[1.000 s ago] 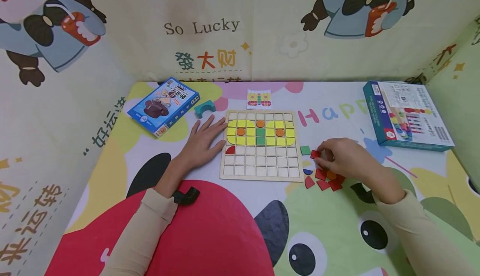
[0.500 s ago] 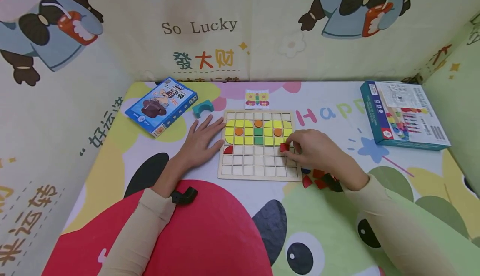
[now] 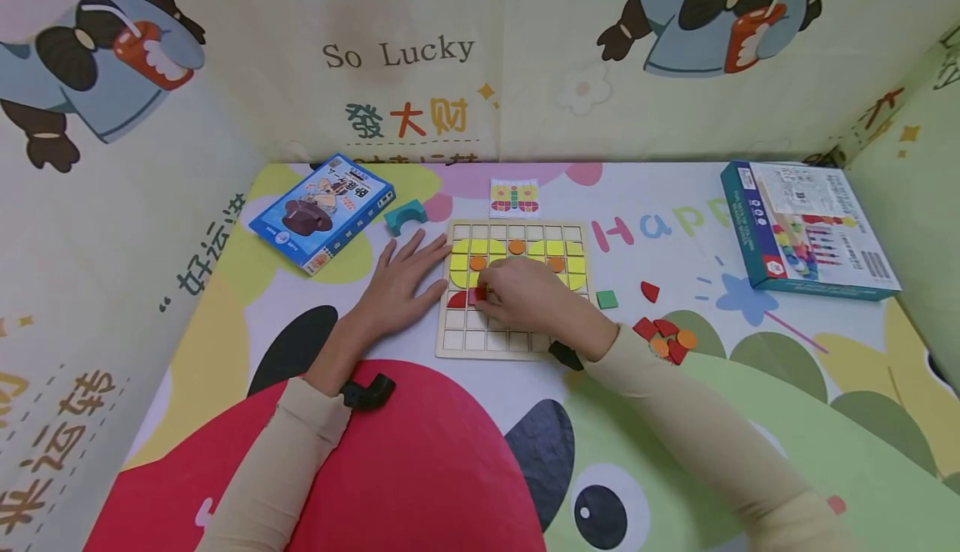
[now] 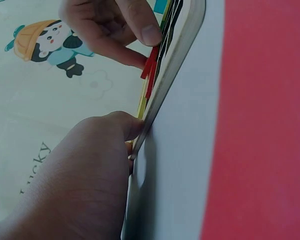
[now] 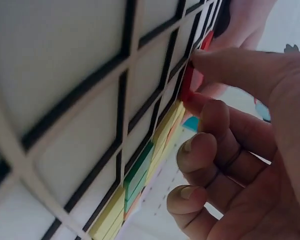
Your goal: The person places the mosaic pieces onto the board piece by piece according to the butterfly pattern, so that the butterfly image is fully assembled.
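Observation:
A wooden grid board [image 3: 517,354] lies mid-table, its upper rows filled with yellow, orange and green tiles. My right hand [image 3: 527,289] reaches over it and pinches a red square tile [image 5: 188,82] between thumb and index finger. That tile sits at a cell beside the red quarter-round tile [image 3: 457,299] at the board's left. Outstretched fingers of my left hand [image 3: 401,285] rest along the board's left edge, the thumb touching the rim in the left wrist view. The right hand hides several middle cells in the head view.
Loose red and orange tiles [image 3: 665,328] lie right of the board, with a green tile [image 3: 607,299] nearer it. A pattern card [image 3: 513,198] lies behind the board. A blue box [image 3: 322,213], a teal arch block [image 3: 406,216] and a larger box [image 3: 813,231] stand around.
My right hand has carried the red square tile from the loose pile leftward across the board to the cell beside the red quarter-round tile. The left hand stays at the board's edge.

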A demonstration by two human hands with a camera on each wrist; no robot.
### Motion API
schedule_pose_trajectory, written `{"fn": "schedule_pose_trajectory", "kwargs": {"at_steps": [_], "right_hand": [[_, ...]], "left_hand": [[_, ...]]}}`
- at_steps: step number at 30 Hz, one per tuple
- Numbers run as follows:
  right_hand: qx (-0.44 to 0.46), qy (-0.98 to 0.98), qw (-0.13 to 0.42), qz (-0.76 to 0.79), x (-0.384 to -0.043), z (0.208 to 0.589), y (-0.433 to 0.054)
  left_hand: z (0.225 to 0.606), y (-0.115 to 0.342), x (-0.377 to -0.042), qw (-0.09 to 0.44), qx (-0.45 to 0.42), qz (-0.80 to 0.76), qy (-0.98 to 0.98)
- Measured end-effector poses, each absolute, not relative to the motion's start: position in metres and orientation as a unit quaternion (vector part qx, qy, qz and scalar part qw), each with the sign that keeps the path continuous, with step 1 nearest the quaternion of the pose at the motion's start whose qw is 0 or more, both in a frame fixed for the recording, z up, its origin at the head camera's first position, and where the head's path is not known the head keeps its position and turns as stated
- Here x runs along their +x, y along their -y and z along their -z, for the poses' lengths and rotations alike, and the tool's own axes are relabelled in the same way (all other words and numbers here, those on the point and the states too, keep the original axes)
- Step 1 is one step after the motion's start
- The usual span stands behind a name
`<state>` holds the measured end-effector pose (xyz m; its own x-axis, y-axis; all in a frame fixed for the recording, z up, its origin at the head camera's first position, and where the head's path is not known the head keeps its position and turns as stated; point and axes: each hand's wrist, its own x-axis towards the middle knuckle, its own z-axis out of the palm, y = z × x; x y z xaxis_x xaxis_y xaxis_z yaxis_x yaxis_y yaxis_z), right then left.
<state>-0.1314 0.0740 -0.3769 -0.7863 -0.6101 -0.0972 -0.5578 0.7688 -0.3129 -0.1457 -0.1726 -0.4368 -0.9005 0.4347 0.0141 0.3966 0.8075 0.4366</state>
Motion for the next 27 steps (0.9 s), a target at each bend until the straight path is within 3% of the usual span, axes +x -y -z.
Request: {"fn": "schedule_pose_trajectory", "kwargs": {"at_steps": [16,27], "right_hand": [[-0.311,-0.936,0.097,0.136,-0.117,0.381,-0.086],[-0.265,-0.942,0.083,0.188,-0.103,0.361,-0.173]], "left_hand": [[0.440,0.174,-0.145,0.042,0.221,-0.220,-0.949],[0.438,0.173,-0.146,0.036,0.222,-0.217,-0.950]]}}
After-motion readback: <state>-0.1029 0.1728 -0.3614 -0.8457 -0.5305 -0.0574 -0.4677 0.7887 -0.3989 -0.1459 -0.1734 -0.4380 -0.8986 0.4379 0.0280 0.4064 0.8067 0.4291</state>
